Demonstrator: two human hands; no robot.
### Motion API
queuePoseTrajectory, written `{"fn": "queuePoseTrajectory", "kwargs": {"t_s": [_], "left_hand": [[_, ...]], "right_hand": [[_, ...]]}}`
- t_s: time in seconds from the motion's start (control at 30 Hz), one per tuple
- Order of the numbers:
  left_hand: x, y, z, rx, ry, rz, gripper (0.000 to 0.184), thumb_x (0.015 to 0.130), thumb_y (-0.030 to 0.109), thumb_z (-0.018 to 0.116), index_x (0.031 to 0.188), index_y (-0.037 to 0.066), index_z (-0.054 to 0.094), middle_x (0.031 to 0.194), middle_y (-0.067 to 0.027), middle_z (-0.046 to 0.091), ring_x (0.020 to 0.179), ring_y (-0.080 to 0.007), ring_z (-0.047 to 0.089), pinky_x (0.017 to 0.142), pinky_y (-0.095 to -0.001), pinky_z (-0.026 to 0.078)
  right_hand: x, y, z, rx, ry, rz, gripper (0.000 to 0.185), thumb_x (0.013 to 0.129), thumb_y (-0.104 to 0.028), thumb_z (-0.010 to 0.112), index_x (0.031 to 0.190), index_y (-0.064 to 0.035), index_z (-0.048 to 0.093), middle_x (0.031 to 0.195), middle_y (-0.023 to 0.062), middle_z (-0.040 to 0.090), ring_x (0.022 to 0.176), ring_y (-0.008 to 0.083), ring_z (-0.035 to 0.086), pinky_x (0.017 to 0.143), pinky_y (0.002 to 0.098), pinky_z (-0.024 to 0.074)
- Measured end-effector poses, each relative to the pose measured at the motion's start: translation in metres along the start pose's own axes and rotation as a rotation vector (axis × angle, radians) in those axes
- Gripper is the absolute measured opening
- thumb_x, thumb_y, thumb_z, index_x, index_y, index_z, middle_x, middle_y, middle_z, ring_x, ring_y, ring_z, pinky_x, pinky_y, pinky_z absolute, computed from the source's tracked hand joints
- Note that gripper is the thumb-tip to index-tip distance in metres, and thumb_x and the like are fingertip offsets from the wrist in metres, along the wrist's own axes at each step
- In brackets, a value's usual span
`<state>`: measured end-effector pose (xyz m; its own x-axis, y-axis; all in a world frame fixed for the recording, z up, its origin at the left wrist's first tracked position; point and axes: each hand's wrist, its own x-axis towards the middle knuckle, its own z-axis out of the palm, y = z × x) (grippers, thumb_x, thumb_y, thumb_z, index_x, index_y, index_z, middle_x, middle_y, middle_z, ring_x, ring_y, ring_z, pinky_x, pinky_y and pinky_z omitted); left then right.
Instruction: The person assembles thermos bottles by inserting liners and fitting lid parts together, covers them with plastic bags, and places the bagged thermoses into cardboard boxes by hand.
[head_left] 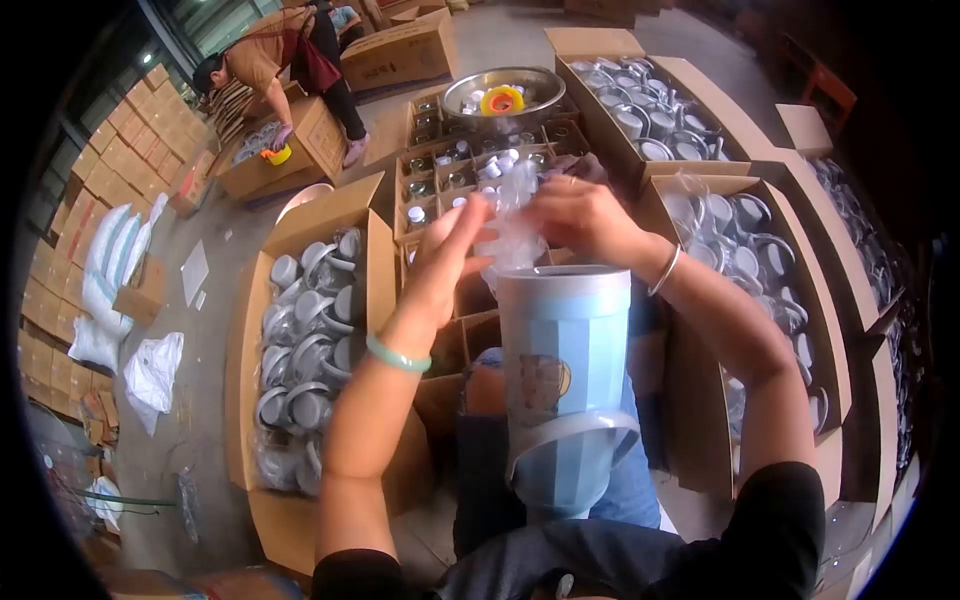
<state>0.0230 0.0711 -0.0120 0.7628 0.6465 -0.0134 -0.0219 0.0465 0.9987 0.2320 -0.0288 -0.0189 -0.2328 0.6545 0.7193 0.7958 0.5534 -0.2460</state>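
A crumpled clear plastic bag (515, 205) is stretched between my two hands, above the blue container. My left hand (440, 258) has its fingers around the bag's left side; they are partly smeared by motion. On the other side, my right hand (585, 218) pinches the plastic with curled fingers. Just below them, a light blue faceted container (565, 350) with a pale rim stands between my thighs, its wide end up. A pale curved handle (570, 430) hangs across its lower part, and a small printed picture marks its front.
Cartons of bagged grey-white lidded items stand at my left (310, 350) and right (750, 250). Ahead, a divided carton (425, 185) holds jars and white caps; a metal bowl (505, 95) with a tape roll (502, 100) rests on it. A co-worker (290, 60) bends over another carton.
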Motion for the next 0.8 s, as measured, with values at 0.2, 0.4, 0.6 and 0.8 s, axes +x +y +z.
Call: {"fn": "queuePoseTrajectory", "kwargs": {"t_s": [0.2,0.4,0.6,0.8], "left_hand": [[0.102,-0.016,-0.016,-0.424,0.003,0.041,0.021,0.096,0.011,0.061,0.116,0.005,0.064,0.101,-0.0029,0.068,0.089,-0.0134,0.067,0.080,-0.0298,0.057],[0.124,0.028,-0.004,-0.708,-0.056,0.250,0.021,0.097,0.004,0.054,0.117,0.007,0.063,0.101,-0.0042,0.067,0.093,-0.0144,0.065,0.085,-0.0318,0.057],[0.092,0.062,-0.010,-0.690,-0.021,0.055,0.020,0.101,0.015,0.051,0.115,0.011,0.064,0.088,-0.0038,0.066,0.072,-0.0128,0.066,0.061,-0.0256,0.057],[0.111,-0.022,-0.074,-0.545,-0.158,0.030,0.028,0.101,0.021,0.051,0.125,0.007,0.055,0.107,-0.0052,0.063,0.082,-0.0152,0.064,0.068,-0.0264,0.054]], "right_hand": [[0.006,0.032,-0.011,0.262,-0.071,-0.031,0.032,0.072,-0.002,0.072,0.104,-0.0035,0.070,0.106,0.0102,0.069,0.107,0.0286,0.060,0.098,0.0396,0.0450],[0.015,0.046,-0.004,0.562,0.295,0.362,0.039,0.084,-0.020,0.073,0.120,-0.0070,0.066,0.117,0.0098,0.064,0.113,0.0212,0.057,0.101,0.0382,0.0412],[-0.005,0.066,-0.004,-0.179,0.021,0.102,0.036,0.085,-0.030,0.073,0.116,-0.0121,0.068,0.096,0.0066,0.068,0.096,0.0244,0.060,0.096,0.0393,0.0411],[0.002,0.046,-0.009,-0.030,0.323,0.147,0.067,0.077,-0.038,0.077,0.132,-0.0090,0.052,0.143,0.0196,0.039,0.132,0.0396,0.037,0.109,0.0486,0.0316]]}}
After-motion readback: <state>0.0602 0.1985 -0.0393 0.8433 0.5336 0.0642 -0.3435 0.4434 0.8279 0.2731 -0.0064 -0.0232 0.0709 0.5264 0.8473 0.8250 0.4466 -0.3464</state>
